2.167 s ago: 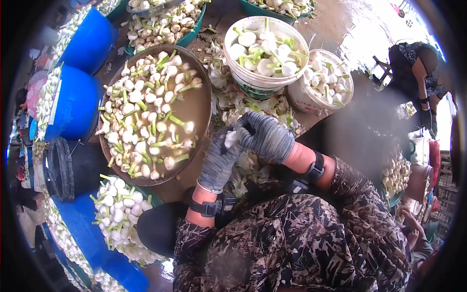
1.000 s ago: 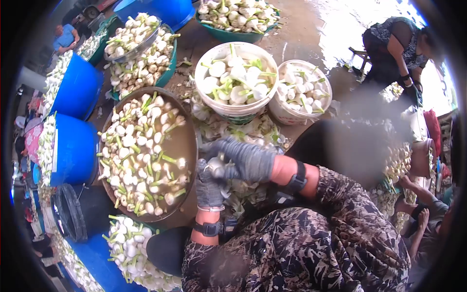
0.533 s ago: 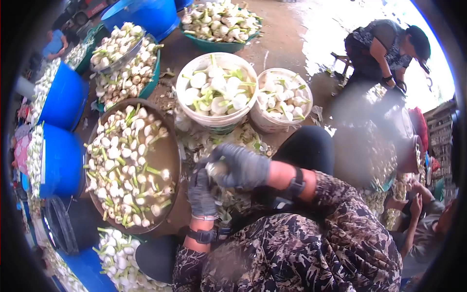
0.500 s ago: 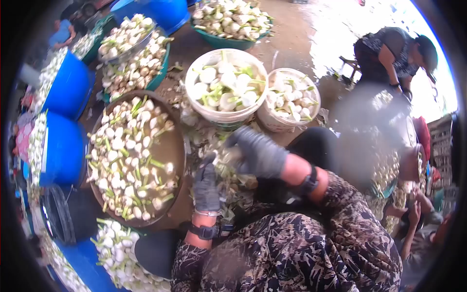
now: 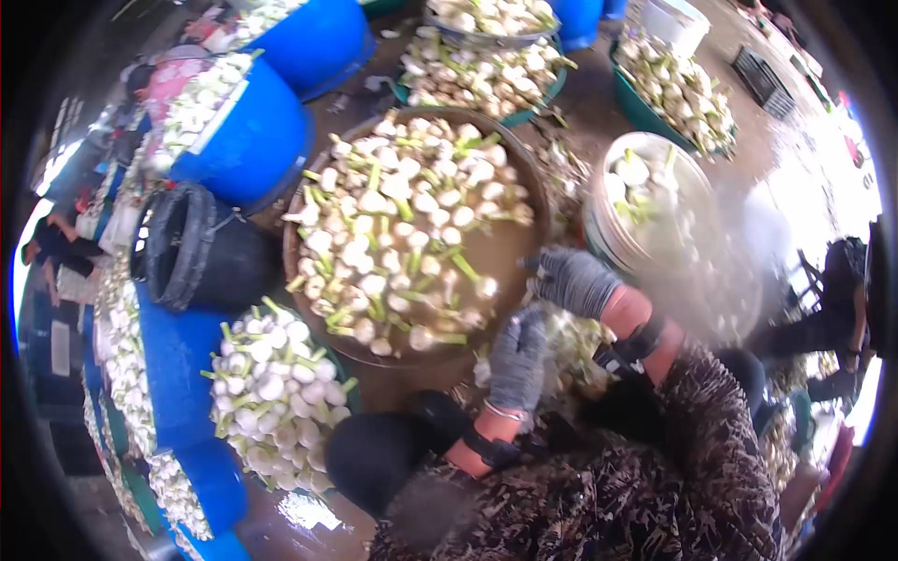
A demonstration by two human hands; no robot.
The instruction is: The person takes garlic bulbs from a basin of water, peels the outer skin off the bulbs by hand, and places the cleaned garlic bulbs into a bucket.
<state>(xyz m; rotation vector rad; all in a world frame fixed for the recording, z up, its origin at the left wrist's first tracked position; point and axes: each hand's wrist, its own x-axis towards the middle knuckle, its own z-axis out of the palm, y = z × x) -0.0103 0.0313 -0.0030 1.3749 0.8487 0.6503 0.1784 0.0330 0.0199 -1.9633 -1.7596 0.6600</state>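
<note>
My left hand (image 5: 519, 360), in a grey glove, points up beside the rim of a wide brown tub (image 5: 537, 187). Its fingers are pressed together, and whatever they hold is hidden. Just above and to the right is my right hand (image 5: 577, 280), also gloved. Its fingers are bent toward the left hand near the tub's right rim; I cannot make out anything in them. Murky water fills the tub, with many white garlic bulbs (image 5: 426, 203) with green stalk stubs floating there. Pale peelings (image 5: 572, 346) lie below and between my hands.
A white bucket (image 5: 608, 238) with bulbs stands right of the tub, partly blurred. A heap of white bulbs (image 5: 276, 397) sits at the lower left. Blue tubs (image 5: 253, 131) and a black bucket (image 5: 210, 248) line the left. A person (image 5: 837, 299) is at the right edge.
My view has turned left, so the brown tub now sits centrally. My hands have come closer together, and the right one has lowered toward the tub's rim.
</note>
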